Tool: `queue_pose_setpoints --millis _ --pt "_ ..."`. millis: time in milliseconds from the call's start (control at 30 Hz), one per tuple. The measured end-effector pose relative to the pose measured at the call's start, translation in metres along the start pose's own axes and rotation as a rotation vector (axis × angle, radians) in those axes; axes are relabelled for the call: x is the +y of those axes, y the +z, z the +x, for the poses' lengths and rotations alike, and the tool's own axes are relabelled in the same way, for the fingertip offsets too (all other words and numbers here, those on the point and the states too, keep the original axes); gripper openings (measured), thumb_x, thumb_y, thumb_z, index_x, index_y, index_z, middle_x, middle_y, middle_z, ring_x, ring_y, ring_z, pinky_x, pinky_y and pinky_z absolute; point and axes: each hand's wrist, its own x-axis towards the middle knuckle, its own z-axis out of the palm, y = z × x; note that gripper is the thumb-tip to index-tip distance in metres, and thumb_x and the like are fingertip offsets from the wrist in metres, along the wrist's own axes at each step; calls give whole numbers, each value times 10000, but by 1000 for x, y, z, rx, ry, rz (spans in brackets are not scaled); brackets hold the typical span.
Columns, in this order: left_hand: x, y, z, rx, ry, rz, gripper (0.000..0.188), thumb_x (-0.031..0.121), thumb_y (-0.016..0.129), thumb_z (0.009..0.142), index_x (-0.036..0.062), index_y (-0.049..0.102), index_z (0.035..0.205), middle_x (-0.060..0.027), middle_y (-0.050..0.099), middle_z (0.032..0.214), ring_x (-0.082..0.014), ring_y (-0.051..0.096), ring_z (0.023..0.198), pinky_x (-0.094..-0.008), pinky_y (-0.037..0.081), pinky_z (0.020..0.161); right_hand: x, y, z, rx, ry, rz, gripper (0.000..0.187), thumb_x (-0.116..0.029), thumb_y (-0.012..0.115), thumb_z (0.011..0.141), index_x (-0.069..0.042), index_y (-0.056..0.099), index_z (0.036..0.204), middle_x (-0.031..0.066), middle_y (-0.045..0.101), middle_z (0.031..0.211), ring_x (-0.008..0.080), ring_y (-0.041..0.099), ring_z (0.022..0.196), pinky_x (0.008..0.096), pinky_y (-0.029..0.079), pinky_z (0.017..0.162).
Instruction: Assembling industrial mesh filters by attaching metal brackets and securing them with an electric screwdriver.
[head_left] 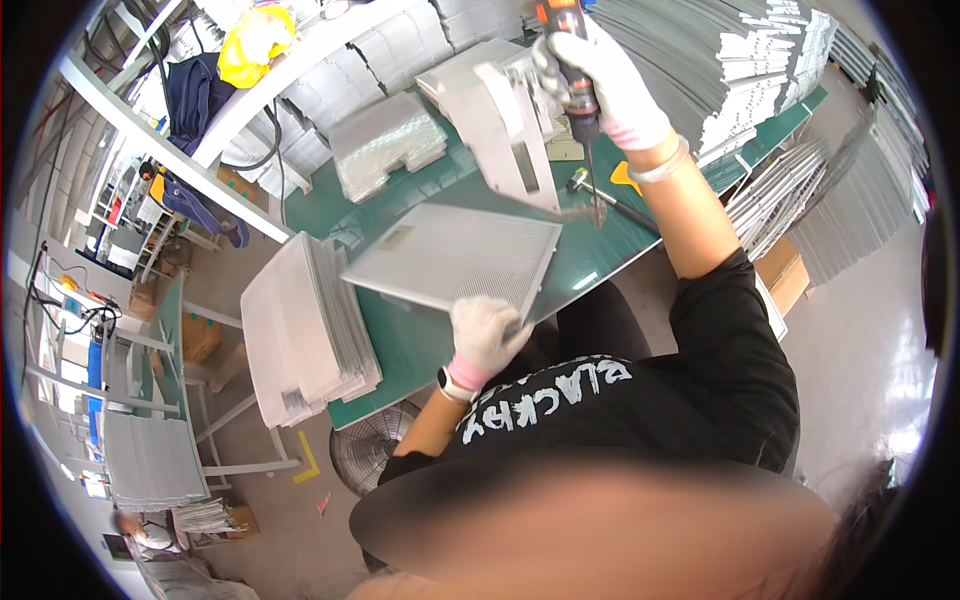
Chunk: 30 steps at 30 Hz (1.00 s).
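The flat grey mesh filter panel [450, 262] lies tilted over the near edge of the green surface [400, 345], its long axis running from the surface's left side toward the right, its far corners pointing inward over the green, its near right corner jutting past the near edge toward the person; the left hand [485, 335], in a white glove with a pink cuff, is closed on that near edge of the panel, fingers curled over it; the right hand [610, 85], gloved alike, is wrapped shut round an orange-and-black power screwdriver [572, 70], held upright with its bit pointing down at the surface beyond the panel's far right corner; just beside the bit lie a small hammer [600, 195] and a yellow scraper [626, 176], near the right edge; a bent grey sheet-metal part [505, 125] leans just behind the panel, toward the far edge; a wrapped pile of filters [388, 140] sits at the far left; a stack of like panels [305, 330] overhangs the left edge, close beside the held panel; bare green shows only in a strip between that stack and the panel, at the near left corner.
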Motion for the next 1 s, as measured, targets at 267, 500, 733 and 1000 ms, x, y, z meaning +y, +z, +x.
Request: queue_pose_setpoints --millis 267,500,733,1000 --pt "-18 4 -55 -711 -166 -121 260 281 803 699 122 653 841 -35 624 866 -265 590 900 -428 425 821 49 -5 -63 -220 209 615 710 -342 634 893 -19 348 1457 2 469 717 67 426 535 217 365 473" --pt "2 -13 35 -118 -313 -629 353 180 707 815 37 642 1131 -142 632 1094 -324 582 1070 -410 432 968 99 9 -115 -380 339 979 765 -423 731 858 -43 374 1417 -17 456 638 63 375 453 224 302 433" --pt "23 -33 88 -6 35 -701 387 96 728 709 26 660 1083 -145 641 1110 -328 589 1042 -428 456 935 108 -3 -138 -344 316 1037 761 -389 703 864 0 360 1421 17 452 622 82 367 435 227 281 414" --pt "31 -45 100 -134 94 -492 439 65 777 654 68 652 1075 -113 653 1114 -303 619 980 -414 473 881 101 -18 -136 -343 295 969 762 -371 702 856 23 363 1413 7 460 605 73 379 412 222 302 412"
